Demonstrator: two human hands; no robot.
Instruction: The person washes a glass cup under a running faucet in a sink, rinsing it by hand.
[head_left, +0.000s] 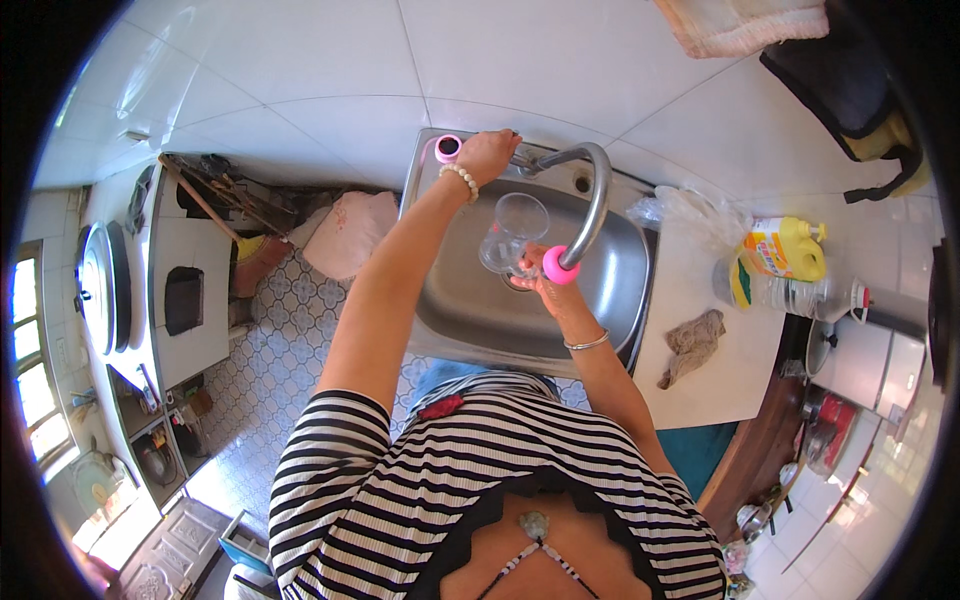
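Observation:
My left hand (486, 155), wearing a beaded bracelet, is curled over the metal tap lever (517, 160) at the back of the steel sink (480, 300). In my right hand (551, 289), which has a silver bangle, is a clear drinking vessel (517, 229), glass or plastic. Its wide rim is tilted toward the back of the sink, and it hangs over the basin. The curved tap spout (600, 195) ends in a pink nozzle (560, 265) just above my right hand. That nozzle hides part of the hand.
A pink-rimmed round container (448, 148) stands on the sink's back left corner. Right of the sink, the white counter (701, 397) bears a crumpled brown cloth (691, 346), a yellow pump bottle (784, 249), a sponge (742, 283) and plastic bags (697, 217). A broom (259, 259) leans at left.

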